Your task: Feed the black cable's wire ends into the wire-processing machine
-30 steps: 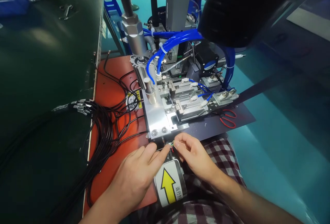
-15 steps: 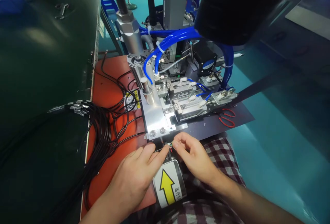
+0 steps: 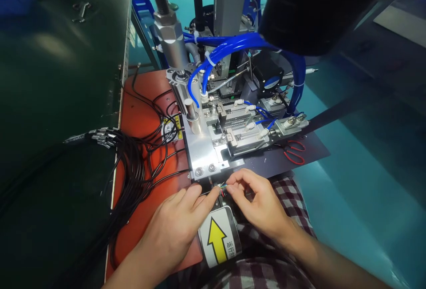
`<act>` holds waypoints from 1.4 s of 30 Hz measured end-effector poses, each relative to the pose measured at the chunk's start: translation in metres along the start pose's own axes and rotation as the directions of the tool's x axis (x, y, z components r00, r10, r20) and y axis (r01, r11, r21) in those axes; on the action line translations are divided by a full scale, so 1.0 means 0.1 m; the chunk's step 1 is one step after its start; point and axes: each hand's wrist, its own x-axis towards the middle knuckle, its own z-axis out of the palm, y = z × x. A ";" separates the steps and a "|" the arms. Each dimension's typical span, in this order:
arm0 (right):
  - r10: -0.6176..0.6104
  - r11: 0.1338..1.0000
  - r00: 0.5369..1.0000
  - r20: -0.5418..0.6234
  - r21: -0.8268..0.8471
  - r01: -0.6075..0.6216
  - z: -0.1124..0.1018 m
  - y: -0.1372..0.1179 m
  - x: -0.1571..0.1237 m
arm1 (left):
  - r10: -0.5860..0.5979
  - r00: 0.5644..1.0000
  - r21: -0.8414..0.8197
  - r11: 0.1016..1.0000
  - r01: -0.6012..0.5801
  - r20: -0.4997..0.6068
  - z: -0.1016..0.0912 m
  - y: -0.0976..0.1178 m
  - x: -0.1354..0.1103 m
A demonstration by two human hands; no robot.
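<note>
Fine coloured wires [image 3: 223, 187], green and red among them, fan out at the front edge of the machine. My right hand [image 3: 254, 193] pinches the wire ends between thumb and index finger. From the left, my left hand [image 3: 181, 213] reaches in with its index fingertip pressed at the base of the wires, where they leave a thin black cable. Its other fingers are curled, and most of that cable is hidden under the hand. Just behind both hands sits the bolted metal plate [image 3: 203, 158] of the machine.
Black cables [image 3: 133, 164] with metal-tipped ends lie bundled across the red board [image 3: 156, 96] at left. Red-handled scissors [image 3: 295, 152] rest on the dark base plate. Blue air hoses [image 3: 239, 42] arch over the cylinders. A yellow-arrow label [image 3: 218, 238] faces me. Wrenches [image 3: 81, 11] lie far left.
My right hand has drawn slightly to the right, and more of the coloured wires shows between the hands. My left hand stays in nearly the same place. The view has shifted a little.
</note>
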 end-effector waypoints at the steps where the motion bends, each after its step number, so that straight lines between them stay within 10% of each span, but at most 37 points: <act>1: -0.001 1.000 1.000 -0.002 -0.012 0.001 0.00 0.00 -0.01 | -0.002 1.000 -0.003 1.000 0.002 0.003 0.00 0.00 0.00; 42: -0.070 0.998 0.996 0.060 -0.003 0.070 -0.05 -0.02 0.04 | -0.009 1.000 -0.019 1.000 0.009 0.004 -0.04 0.01 0.02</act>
